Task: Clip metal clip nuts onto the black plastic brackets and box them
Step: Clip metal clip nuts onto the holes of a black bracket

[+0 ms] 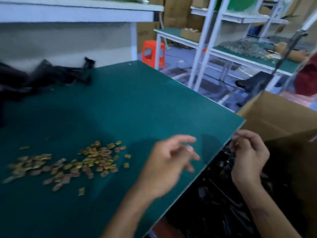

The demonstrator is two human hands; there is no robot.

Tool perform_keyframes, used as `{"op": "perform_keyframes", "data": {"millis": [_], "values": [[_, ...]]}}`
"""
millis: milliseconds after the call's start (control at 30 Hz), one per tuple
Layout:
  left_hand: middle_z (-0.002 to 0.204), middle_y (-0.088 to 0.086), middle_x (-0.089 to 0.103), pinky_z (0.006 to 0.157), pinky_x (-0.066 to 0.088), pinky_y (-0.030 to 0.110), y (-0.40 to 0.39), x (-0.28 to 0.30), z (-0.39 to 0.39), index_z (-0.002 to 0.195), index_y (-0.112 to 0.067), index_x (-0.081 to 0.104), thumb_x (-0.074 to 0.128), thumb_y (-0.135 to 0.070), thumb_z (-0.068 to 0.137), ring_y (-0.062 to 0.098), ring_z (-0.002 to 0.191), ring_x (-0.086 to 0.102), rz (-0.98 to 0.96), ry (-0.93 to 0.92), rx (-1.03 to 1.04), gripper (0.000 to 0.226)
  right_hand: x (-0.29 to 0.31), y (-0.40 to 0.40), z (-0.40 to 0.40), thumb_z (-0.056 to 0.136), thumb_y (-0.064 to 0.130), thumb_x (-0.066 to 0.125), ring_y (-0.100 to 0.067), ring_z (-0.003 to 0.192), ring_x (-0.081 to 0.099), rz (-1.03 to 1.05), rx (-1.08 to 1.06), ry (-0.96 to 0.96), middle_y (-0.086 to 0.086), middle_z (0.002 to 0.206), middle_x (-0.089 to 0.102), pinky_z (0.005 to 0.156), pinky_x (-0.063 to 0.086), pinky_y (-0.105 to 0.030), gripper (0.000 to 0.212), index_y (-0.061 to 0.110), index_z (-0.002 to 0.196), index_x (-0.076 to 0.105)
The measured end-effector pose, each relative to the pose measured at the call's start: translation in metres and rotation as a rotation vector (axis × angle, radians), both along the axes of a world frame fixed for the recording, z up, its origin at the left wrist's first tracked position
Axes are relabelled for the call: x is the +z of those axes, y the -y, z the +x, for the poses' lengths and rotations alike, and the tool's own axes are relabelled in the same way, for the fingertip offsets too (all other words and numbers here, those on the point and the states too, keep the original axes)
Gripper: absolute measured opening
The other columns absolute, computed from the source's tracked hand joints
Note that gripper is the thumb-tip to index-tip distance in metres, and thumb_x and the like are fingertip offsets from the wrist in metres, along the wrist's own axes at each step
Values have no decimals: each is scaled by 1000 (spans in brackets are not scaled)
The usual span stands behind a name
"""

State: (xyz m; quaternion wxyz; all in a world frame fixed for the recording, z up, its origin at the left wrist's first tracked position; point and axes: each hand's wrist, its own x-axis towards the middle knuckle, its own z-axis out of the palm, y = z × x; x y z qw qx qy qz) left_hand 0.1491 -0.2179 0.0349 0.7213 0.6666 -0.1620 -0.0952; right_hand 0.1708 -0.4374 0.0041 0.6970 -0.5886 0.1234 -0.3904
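Just inside the right edge of the green counter, the left hand hovers above the surface, blurred, its fingers loosely spread and holding nothing. The right hand is past that edge, over the open cardboard box that stands beside the counter; its fingers are curled together near the counter's edge, and whether they pinch anything cannot be told. Dark black plastic brackets fill the box below it. A scatter of metal clip nuts lies near the front left part of the counter, well apart from a pile of more black brackets at the far left edge.
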Motion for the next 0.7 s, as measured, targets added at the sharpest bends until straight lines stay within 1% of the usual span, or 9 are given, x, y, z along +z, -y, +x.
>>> {"op": "perform_keyframes", "data": {"millis": [67, 133, 267, 367, 467, 533, 567, 600, 700], "values": [[64, -6, 65, 48, 38, 17, -61, 5, 11, 99, -23, 74, 61, -10, 95, 5, 48, 49, 60, 86, 352, 19, 11, -36, 22, 87, -13, 55, -9, 54, 51, -161, 236, -60, 8, 61, 61, 54, 42, -18, 39, 21, 77, 70], [54, -11, 55, 42, 30, 16, -125, -2, 13, 91, -22, 75, 58, 0, 96, 1, 43, 37, 160, 153, 686, 28, 15, -76, 41, 92, -18, 55, -7, 56, 56, -337, 467, -139, 7, 65, 66, 57, 46, -15, 36, 13, 83, 70], [57, -7, 57, 44, 31, 14, -223, -34, -3, 78, -29, 69, 56, -1, 97, 2, 47, 40, 291, 126, 1073, 36, 16, -159, 86, 95, -11, 58, -12, 69, 66, -582, 849, -265, -4, 92, 74, 63, 50, -20, 31, 16, 91, 74], [66, 0, 63, 49, 36, 11, -245, -49, -12, 76, -30, 68, 58, -6, 97, 3, 53, 49, 310, 98, 1136, 34, 8, -223, 137, 95, -3, 62, -20, 86, 68, -712, 1003, -339, -6, 118, 64, 71, 55, -27, 24, 17, 99, 75], [52, 0, 56, 42, 33, 14, -240, -54, -9, 75, -30, 68, 62, -17, 93, 5, 44, 44, 304, 99, 1054, 23, 2, -287, 195, 94, -4, 59, -25, 107, 67, -778, 1024, -501, 0, 143, 48, 80, 59, -29, 33, 10, 121, 71], [46, -2, 51, 42, 31, 18, -238, -51, -5, 76, -34, 68, 59, -29, 90, 5, 41, 40, 285, 93, 1017, 17, 1, -322, 231, 91, -5, 53, -32, 123, 60, -922, 981, -521, -4, 157, 35, 98, 54, -33, 42, 2, 132, 64], [45, -2, 48, 42, 30, 18, -240, -51, -3, 75, -33, 67, 59, -30, 93, 5, 41, 38, 271, 92, 1026, 19, 2, -339, 247, 90, -3, 51, -35, 130, 55, -1045, 940, -512, -8, 160, 30, 108, 45, -30, 42, 0, 130, 64], [45, -2, 46, 42, 30, 18, -243, -53, -3, 75, -31, 66, 60, -29, 95, 5, 41, 36, 261, 89, 1042, 22, 3, -354, 259, 89, 1, 51, -36, 131, 52, -1178, 890, -508, -9, 162, 24, 111, 39, -26, 40, 1, 126, 66], [47, 3, 46, 42, 29, 16, -245, -57, 1, 75, -28, 65, 61, -27, 92, 2, 42, 35, 263, 55, 1037, 17, 5, -392, 299, 87, 15, 53, -37, 110, 60, -1389, 735, -537, -4, 166, 10, 97, 50, -39, 36, 6, 120, 66]]}}
